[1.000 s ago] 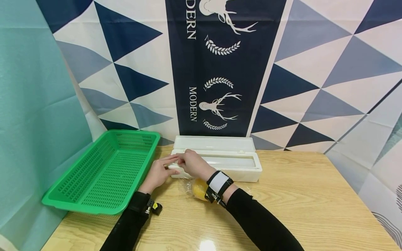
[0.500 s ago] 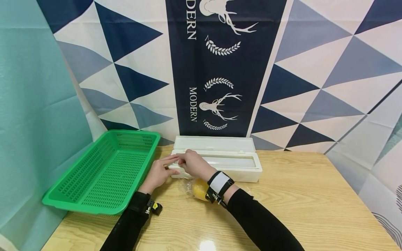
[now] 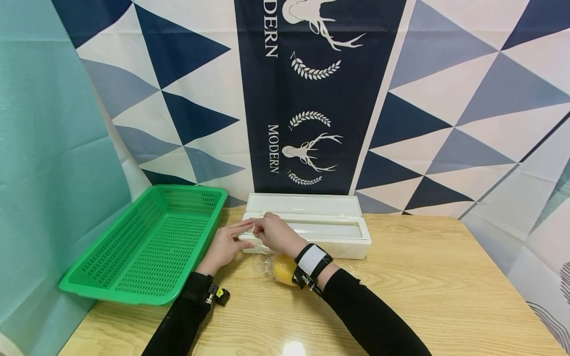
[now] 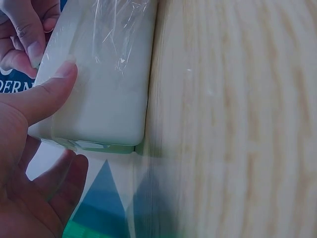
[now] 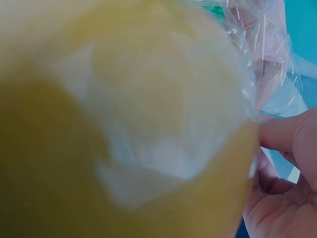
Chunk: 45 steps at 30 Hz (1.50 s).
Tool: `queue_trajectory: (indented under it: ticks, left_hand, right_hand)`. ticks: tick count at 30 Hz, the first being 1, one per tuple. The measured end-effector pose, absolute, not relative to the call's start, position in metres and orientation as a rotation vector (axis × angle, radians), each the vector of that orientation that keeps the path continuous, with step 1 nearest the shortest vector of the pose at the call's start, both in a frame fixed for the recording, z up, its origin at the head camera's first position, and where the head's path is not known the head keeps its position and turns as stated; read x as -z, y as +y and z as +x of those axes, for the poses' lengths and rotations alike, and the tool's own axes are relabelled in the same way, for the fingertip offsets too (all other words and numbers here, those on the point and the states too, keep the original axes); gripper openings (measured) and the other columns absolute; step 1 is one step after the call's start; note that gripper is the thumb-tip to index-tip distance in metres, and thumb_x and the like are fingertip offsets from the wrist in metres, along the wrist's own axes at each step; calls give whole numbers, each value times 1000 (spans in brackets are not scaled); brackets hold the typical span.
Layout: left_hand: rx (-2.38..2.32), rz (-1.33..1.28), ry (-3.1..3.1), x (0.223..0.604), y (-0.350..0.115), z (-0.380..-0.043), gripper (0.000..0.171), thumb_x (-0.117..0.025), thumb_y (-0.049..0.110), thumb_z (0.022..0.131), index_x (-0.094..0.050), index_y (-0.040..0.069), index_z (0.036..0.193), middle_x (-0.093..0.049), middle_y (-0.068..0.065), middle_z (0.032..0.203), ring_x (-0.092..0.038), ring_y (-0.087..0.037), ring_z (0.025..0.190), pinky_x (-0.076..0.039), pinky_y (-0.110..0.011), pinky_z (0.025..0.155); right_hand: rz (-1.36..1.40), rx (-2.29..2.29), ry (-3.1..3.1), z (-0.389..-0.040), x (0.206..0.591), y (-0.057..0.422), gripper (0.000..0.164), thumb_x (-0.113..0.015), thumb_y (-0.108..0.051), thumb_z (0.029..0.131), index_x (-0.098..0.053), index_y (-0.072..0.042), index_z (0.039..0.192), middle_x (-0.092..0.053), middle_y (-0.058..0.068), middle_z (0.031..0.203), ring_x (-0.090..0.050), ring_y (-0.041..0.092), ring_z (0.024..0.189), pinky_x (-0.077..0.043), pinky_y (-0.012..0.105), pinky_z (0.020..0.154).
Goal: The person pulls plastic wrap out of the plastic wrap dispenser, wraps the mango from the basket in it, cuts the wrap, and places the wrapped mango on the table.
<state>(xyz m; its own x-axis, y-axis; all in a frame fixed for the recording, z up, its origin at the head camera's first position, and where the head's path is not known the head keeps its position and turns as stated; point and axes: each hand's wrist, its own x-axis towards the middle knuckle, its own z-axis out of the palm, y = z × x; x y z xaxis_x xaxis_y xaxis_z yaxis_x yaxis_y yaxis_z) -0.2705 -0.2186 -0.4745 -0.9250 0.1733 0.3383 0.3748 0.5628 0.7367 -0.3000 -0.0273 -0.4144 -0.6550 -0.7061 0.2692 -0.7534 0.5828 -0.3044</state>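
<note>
A white cling film dispenser box [image 3: 329, 244] stands at the back of the table with its lid [image 3: 303, 203] raised and a pale roll [image 3: 329, 230] inside. My left hand [image 3: 224, 247] grips its left end, thumb on the front wall and fingers at the top and end. Curled over that same end, my right hand [image 3: 276, 232] pinches at the front top edge, where clear cling film [image 4: 116, 34] comes down the front; its fingertips are partly hidden. A rounded yellow object [image 3: 282, 269] lies under the film before the box, below my right wrist; it fills much of the right wrist view.
A green perforated basket [image 3: 151, 247] stands to the left, near my left forearm. A patterned cloth [image 3: 307, 99] hangs right behind the box. The wooden table [image 3: 423, 282] extends to the right and toward me.
Almost nothing differs. Both hands stay at the left end of the box, and my right hand and wrist have shifted only very slightly to the right.
</note>
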Motion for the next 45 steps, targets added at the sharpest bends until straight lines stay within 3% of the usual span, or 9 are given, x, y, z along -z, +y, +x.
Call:
queue_trajectory:
  ticks: [28, 39, 45]
  left_hand:
    - [1266, -466, -2584, 476, -219, -271, 55, -82, 18, 82, -64, 13, 134, -57, 3, 142, -47, -22, 135, -37, -22, 55]
    - [1245, -471, -2583, 474, -218, -270, 56, -82, 17, 82, -64, 11, 134, -57, 2, 142, -45, -24, 137, -43, -22, 67]
    - [1242, -475, -2574, 474, -218, -270, 56, -83, 18, 81, -64, 11, 134, -58, 2, 141, -45, -24, 137, -51, -31, 89]
  right_hand:
    - [1227, -645, -2690, -300, 417, -23, 13, -68, -3, 92, -71, -12, 83, -58, -4, 78, -51, 15, 77, -46, 28, 70]
    - [1226, -650, -2684, -300, 418, -21, 11, -69, -3, 91, -73, -11, 87, -61, -2, 80, -53, 14, 78, -49, 28, 73]
    - [1203, -664, -2707, -299, 417, -21, 10, -68, -3, 91, -73, -11, 87, -59, -2, 81, -52, 14, 78, -48, 28, 72]
